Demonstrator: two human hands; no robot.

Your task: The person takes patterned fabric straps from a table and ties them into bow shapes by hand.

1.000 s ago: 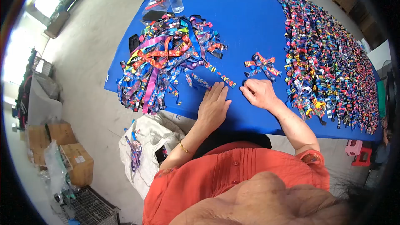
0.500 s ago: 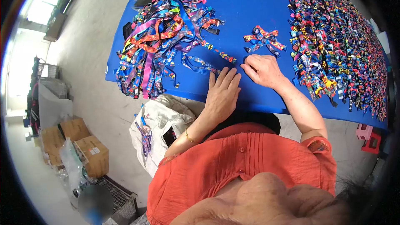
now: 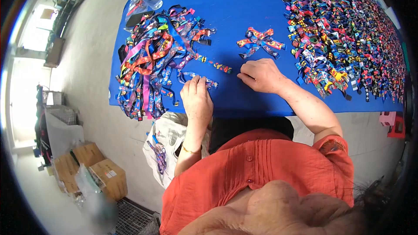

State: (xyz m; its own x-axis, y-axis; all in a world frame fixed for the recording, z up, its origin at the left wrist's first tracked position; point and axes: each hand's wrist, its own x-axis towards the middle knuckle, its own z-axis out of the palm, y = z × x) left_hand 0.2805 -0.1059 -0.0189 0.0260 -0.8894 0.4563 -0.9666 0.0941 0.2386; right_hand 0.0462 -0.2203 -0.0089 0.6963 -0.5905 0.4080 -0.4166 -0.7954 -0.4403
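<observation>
While a patterned strap (image 3: 211, 83) is lying against the left hand (image 3: 197, 97), crossed ribbons (image 3: 260, 43) are sitting just beyond the curled right hand (image 3: 262, 76); whether either is gripping, I cannot tell.

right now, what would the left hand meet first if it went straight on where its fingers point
The left hand would first meet the blue patterned strap right in front, perhaps touching it now; depth is unclear. Beyond lies the right side of the strap pile.
</observation>
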